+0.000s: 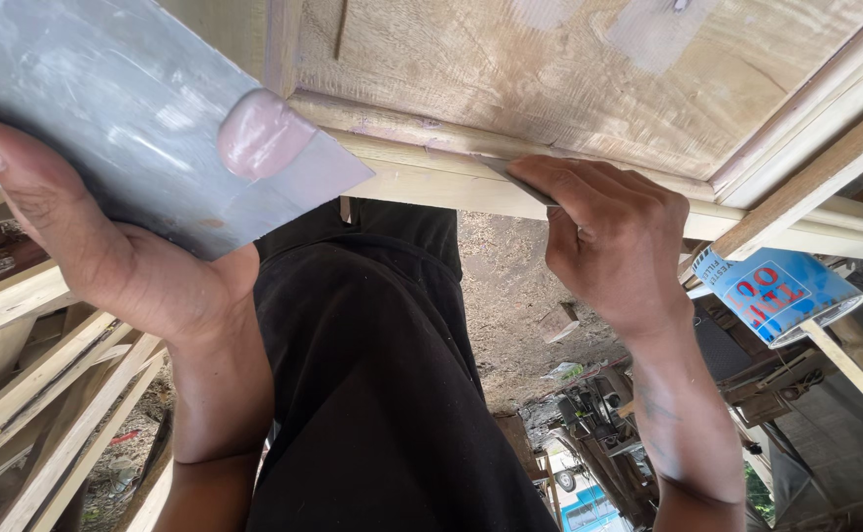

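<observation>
Filler on the plate, blade on the moulding

Left hand (106, 256) holds a flat metal plate (106, 108) with a pink putty dab (259, 133) — at nine o'clock from the right hand (614, 241), pinching a thin blade (520, 182) along the wooden moulding (431, 158), which runs ten to four.

We see soft, even daylight with no hard shadows. The metal sheet (106, 108) shows dull glare and looks slightly blurred so close to the lens. Straight edges bow near the corners, and the background is brighter at lower right.
</observation>
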